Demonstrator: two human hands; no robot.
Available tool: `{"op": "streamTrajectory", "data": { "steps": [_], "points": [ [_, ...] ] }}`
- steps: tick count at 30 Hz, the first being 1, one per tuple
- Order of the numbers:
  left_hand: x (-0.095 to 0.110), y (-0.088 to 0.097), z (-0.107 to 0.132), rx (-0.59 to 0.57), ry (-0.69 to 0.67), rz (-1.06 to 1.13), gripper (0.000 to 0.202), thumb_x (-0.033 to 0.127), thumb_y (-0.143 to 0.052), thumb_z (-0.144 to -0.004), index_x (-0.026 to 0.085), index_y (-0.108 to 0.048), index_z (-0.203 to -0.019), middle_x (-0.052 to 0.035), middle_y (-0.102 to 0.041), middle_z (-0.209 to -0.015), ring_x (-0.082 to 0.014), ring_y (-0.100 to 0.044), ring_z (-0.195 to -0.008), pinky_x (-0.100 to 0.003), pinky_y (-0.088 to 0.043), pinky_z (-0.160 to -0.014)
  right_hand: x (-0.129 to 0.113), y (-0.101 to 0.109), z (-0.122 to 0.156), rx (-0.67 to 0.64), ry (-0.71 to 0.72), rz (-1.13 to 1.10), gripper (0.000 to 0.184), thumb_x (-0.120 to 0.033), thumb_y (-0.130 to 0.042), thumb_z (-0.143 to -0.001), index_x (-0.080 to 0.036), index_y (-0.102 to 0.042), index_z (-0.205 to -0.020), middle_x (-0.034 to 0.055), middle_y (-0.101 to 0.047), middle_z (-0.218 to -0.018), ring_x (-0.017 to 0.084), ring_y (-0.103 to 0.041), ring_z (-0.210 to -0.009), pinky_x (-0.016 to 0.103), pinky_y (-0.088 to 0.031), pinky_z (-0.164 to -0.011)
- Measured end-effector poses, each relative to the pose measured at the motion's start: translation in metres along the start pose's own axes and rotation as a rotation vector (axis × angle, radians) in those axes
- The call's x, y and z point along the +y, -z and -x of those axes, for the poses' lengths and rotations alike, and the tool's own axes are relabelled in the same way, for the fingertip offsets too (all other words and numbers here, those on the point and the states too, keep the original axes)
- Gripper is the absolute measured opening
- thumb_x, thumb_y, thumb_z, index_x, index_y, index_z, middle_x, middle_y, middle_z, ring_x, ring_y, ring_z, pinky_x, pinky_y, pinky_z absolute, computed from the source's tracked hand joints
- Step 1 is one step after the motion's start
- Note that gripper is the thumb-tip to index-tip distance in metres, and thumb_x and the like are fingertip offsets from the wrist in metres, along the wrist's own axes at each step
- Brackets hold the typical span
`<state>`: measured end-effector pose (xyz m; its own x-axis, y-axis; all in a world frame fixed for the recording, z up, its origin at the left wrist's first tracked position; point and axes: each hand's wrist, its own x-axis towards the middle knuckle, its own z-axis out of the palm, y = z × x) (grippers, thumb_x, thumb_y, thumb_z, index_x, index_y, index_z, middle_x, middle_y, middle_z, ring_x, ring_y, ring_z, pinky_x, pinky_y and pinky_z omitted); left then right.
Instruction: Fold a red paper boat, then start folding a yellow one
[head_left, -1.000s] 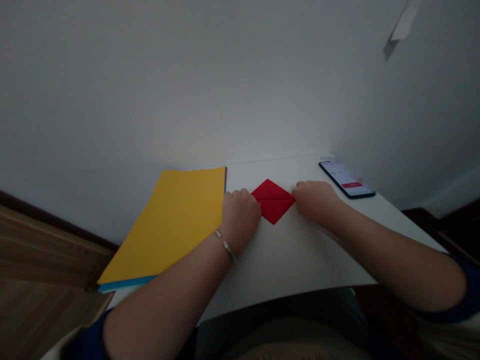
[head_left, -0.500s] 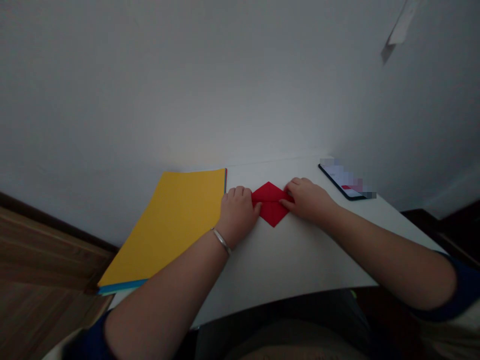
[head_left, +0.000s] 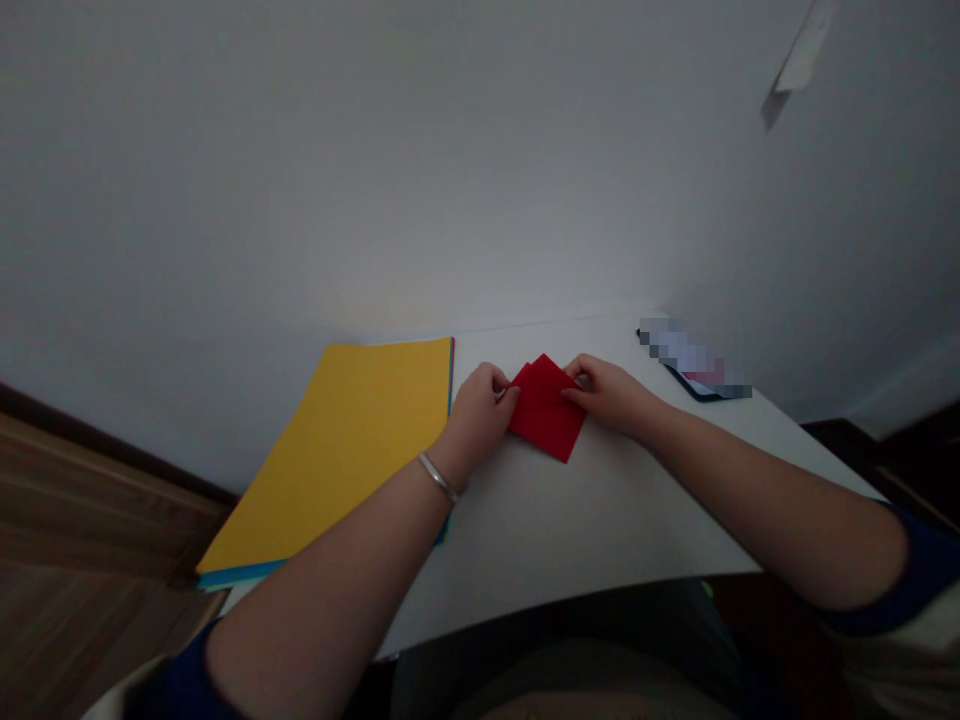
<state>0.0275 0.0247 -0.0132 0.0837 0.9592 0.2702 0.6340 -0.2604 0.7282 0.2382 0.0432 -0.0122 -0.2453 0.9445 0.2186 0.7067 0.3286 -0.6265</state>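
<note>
A folded piece of red paper (head_left: 546, 410) is held between both hands just above a white table (head_left: 600, 510). My left hand (head_left: 480, 412) pinches its left corner, with a silver bracelet on that wrist. My right hand (head_left: 606, 392) pinches the paper's right corner. The paper looks tilted, its lower point near the table top.
A stack of coloured sheets with a yellow one on top (head_left: 352, 440) lies left of my hands, overhanging the table's left edge. A phone (head_left: 694, 365) lies at the table's far right corner. A pale wall rises right behind the table. Wooden floor shows at the left.
Both hands went from pressing the red paper flat to pinching its side corners and lifting it; the paper has turned from a flat diamond to a tilted, more square shape.
</note>
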Motion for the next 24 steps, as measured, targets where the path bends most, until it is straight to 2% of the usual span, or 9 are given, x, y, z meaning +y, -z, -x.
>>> {"op": "streamTrajectory", "data": {
  "steps": [3, 5, 9, 12, 14, 17, 20, 22, 24],
  "points": [
    [0.000, -0.001, -0.002, -0.008, 0.093, 0.291, 0.031, 0.015, -0.058, -0.082, 0.016, -0.048, -0.111, -0.0005, -0.057, -0.087, -0.0096, -0.051, -0.061, -0.023, -0.042, -0.055, 0.002, -0.003, -0.002, 0.015, -0.017, -0.244, 0.010, -0.017, -0.060, -0.073, -0.023, -0.053, -0.078, 0.0020, -0.067, -0.084, 0.016, -0.059, -0.071, 0.030, -0.045, -0.062],
    [0.001, 0.000, -0.002, -0.036, 0.118, 0.368, 0.040, 0.016, -0.059, -0.082, 0.017, -0.048, -0.121, -0.0012, -0.058, -0.089, -0.0091, -0.051, -0.059, -0.022, -0.041, -0.053, 0.002, -0.004, -0.003, 0.009, -0.031, -0.387, 0.010, -0.020, -0.060, -0.073, -0.023, -0.054, -0.079, 0.0003, -0.065, -0.076, 0.015, -0.057, -0.066, 0.028, -0.044, -0.058],
    [0.006, 0.002, -0.001, -0.069, 0.092, 0.475, 0.020, 0.017, -0.056, -0.082, 0.017, -0.060, -0.102, -0.0030, -0.064, -0.086, -0.0131, -0.058, -0.071, -0.023, -0.044, -0.060, -0.002, -0.005, -0.004, 0.057, -0.027, -0.644, 0.031, -0.025, -0.067, -0.069, -0.022, -0.056, -0.097, -0.0002, -0.065, -0.083, 0.010, -0.054, -0.059, 0.027, -0.046, -0.058],
    [0.007, 0.003, -0.001, -0.012, 0.100, 0.645, 0.005, 0.019, -0.054, -0.083, 0.018, -0.055, -0.089, 0.0000, -0.062, -0.077, -0.0128, -0.058, -0.069, -0.023, -0.045, -0.062, -0.006, -0.005, -0.003, 0.056, -0.084, -0.791, 0.050, -0.031, -0.074, -0.065, -0.025, -0.051, -0.109, 0.0009, -0.066, -0.091, 0.013, -0.060, -0.066, 0.030, -0.050, -0.063],
    [0.006, 0.002, -0.001, 0.015, 0.082, 0.755, 0.004, 0.020, -0.052, -0.085, 0.020, -0.050, -0.089, 0.0022, -0.060, -0.074, -0.0124, -0.059, -0.066, -0.025, -0.047, -0.064, -0.008, -0.006, -0.002, 0.008, -0.082, -0.848, 0.051, -0.032, -0.076, -0.064, -0.026, -0.051, -0.107, 0.0026, -0.068, -0.096, 0.017, -0.065, -0.079, 0.034, -0.052, -0.072],
    [0.005, 0.001, -0.003, 0.023, 0.015, 0.811, 0.006, 0.021, -0.049, -0.087, 0.020, -0.047, -0.092, 0.0023, -0.061, -0.075, -0.0131, -0.061, -0.070, -0.027, -0.049, -0.072, -0.011, -0.007, 0.001, -0.046, 0.007, -0.809, 0.044, -0.032, -0.077, -0.063, -0.025, -0.054, -0.100, 0.0040, -0.068, -0.101, 0.020, -0.065, -0.091, 0.038, -0.052, -0.080],
    [0.005, 0.001, -0.003, -0.009, -0.012, 0.770, 0.006, 0.021, -0.049, -0.087, 0.020, -0.046, -0.093, 0.0001, -0.063, -0.081, -0.0143, -0.063, -0.078, -0.029, -0.049, -0.076, -0.015, -0.003, 0.005, -0.010, 0.072, -0.654, 0.028, -0.034, -0.070, -0.071, -0.023, -0.057, -0.094, 0.0037, -0.068, -0.092, 0.020, -0.065, -0.082, 0.037, -0.053, -0.074],
    [0.006, 0.002, -0.001, 0.006, -0.058, 0.690, 0.012, 0.021, -0.053, -0.085, 0.020, -0.046, -0.095, -0.0029, -0.065, -0.091, -0.0159, -0.064, -0.086, -0.031, -0.049, -0.080, -0.017, 0.003, 0.007, 0.074, 0.145, -0.443, 0.016, -0.033, -0.064, -0.078, -0.022, -0.058, -0.089, 0.0041, -0.067, -0.086, 0.019, -0.063, -0.076, 0.036, -0.051, -0.069],
    [0.008, 0.006, 0.001, 0.099, -0.172, 0.498, 0.023, 0.021, -0.060, -0.082, 0.020, -0.047, -0.102, -0.0066, -0.063, -0.105, -0.0184, -0.061, -0.098, -0.033, -0.048, -0.085, -0.019, 0.010, 0.010, 0.179, 0.302, -0.156, 0.007, -0.025, -0.061, -0.079, -0.022, -0.059, -0.085, 0.0060, -0.068, -0.092, 0.020, -0.061, -0.084, 0.036, -0.049, -0.074]
  ]
}}
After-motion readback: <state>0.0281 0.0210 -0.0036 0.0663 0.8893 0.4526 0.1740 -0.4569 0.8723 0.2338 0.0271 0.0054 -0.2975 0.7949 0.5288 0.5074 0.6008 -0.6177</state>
